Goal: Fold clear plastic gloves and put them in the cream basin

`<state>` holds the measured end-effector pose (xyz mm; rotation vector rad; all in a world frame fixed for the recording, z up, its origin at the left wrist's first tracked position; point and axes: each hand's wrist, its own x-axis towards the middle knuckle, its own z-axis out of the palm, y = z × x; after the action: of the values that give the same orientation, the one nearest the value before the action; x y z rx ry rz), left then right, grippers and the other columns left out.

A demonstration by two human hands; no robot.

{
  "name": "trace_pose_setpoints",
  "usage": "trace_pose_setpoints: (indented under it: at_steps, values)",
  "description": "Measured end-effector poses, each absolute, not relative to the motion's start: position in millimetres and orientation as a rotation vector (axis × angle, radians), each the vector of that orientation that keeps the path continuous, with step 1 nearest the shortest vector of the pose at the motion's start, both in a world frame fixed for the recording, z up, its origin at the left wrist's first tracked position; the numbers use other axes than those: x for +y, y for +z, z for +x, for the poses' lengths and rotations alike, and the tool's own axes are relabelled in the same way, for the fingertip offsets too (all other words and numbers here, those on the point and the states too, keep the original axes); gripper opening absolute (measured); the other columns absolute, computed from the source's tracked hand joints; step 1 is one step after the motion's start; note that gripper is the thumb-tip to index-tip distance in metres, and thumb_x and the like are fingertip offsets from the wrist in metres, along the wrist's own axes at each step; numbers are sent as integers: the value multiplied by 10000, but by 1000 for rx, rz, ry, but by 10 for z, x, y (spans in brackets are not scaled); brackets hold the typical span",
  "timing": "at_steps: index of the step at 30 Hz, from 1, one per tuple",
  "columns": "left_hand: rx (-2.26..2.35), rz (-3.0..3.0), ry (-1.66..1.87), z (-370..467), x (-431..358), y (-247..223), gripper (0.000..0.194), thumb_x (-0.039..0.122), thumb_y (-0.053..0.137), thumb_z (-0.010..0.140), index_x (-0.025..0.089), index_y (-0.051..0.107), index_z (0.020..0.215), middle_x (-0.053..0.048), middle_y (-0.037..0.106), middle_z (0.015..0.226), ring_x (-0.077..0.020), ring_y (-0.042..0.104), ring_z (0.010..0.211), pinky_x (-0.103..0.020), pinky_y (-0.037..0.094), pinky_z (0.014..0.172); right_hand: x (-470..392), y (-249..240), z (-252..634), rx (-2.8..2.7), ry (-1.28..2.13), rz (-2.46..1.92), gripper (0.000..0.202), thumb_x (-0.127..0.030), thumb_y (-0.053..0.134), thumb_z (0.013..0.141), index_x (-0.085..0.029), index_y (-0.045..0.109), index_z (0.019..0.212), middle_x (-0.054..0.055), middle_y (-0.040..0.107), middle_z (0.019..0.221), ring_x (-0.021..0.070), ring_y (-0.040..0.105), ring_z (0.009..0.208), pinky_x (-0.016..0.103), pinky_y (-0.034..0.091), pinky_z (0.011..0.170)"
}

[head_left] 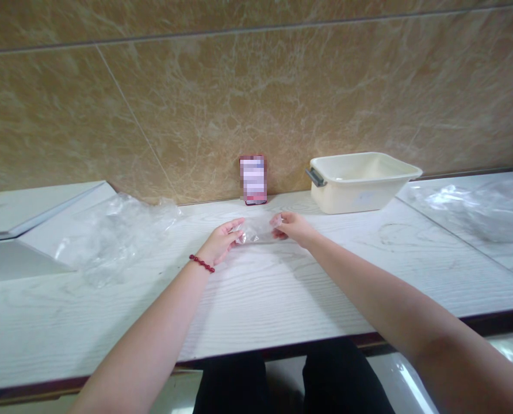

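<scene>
A small clear plastic bag (259, 230) stretches between my two hands, just above the white wood-grain table (256, 299). My left hand (222, 238), with a dark red bead bracelet (202, 263) at the wrist, pinches the bag's left end. On the other side, the fingers of my right hand (293, 227) close on its right end. The plastic looks wrinkled and shiny, and I cannot make out anything inside it.
A phone (253, 179) leans upright against the brown marble wall (222, 103). Right of it stands a cream plastic bin (351, 195) with a grey handle. Loose clear plastic bags (122, 230) lie at the left beside a white box (45, 230); more clear plastic (493, 207) lies far right.
</scene>
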<state>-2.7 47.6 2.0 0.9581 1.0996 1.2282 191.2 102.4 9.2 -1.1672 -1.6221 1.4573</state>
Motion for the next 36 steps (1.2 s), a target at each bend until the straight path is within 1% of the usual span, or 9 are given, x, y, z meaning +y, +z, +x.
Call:
trace_pose_setpoints:
  at_steps: [5,9,12,15,19,23,30,34,36]
  values:
    - [1166,973,1172,-40,467,49,434,62,579,662,127,497,1082,-20,584,757,-57,510,587,-195,417,604,1030,103,1934,-1657,1431,-1251,79,-229,533,703,-169,490,732,-37,565,536,38,504,403,101,262,301]
    - [1143,986,1128,-81,451,83,457,78,598,659,126,492,1100,-14,584,736,-57,513,587,-207,411,632,1050,96,1958,-1681,1412,-1280,47,-190,514,695,-174,484,728,-47,559,526,28,478,375,104,236,292]
    - [1104,1005,1070,-131,446,86,516,83,620,642,133,468,1132,-10,586,731,-59,517,615,-219,400,692,1059,93,1965,-1682,1396,-1290,38,-179,501,694,-171,483,726,-57,528,474,22,446,346,106,238,297]
    - [1091,1031,993,-171,448,74,586,96,637,629,141,427,1174,-5,589,712,-67,523,655,-224,382,731,1066,88,1964,-1675,1387,-1312,50,-173,505,685,-171,482,729,-59,514,457,26,450,351,104,244,304]
    - [1136,1056,937,-158,442,64,621,113,645,624,153,403,1194,-3,588,696,-70,522,658,-225,385,717,1075,79,1961,-1666,1397,-1333,58,-165,500,689,-175,469,737,-58,518,464,33,466,367,102,246,309]
    - [1163,1055,933,-86,407,76,617,98,638,627,139,401,1195,10,573,664,-61,518,636,-216,400,710,1080,77,1964,-1625,1404,-1380,54,-151,486,702,-171,442,726,-59,514,454,28,443,342,106,253,310]
    - [1234,1013,976,-10,361,116,648,77,632,620,109,370,1212,-9,579,728,-62,529,622,-224,439,700,1100,70,1968,-1675,1387,-1489,44,-129,498,689,-156,465,700,-53,498,436,29,428,329,121,280,322]
    - [1298,990,931,4,348,116,633,72,630,617,96,386,1201,-17,571,721,-66,539,602,-221,456,670,1123,46,1995,-1834,1279,-1581,72,-172,514,693,-156,494,761,-37,530,473,37,442,351,136,317,363]
    - [1312,995,914,22,334,112,636,72,631,612,96,388,1200,-27,574,744,-67,541,586,-223,463,651,1143,48,2031,-1949,1107,-1637,129,-191,515,692,-162,504,816,-19,556,514,58,472,391,161,355,408]
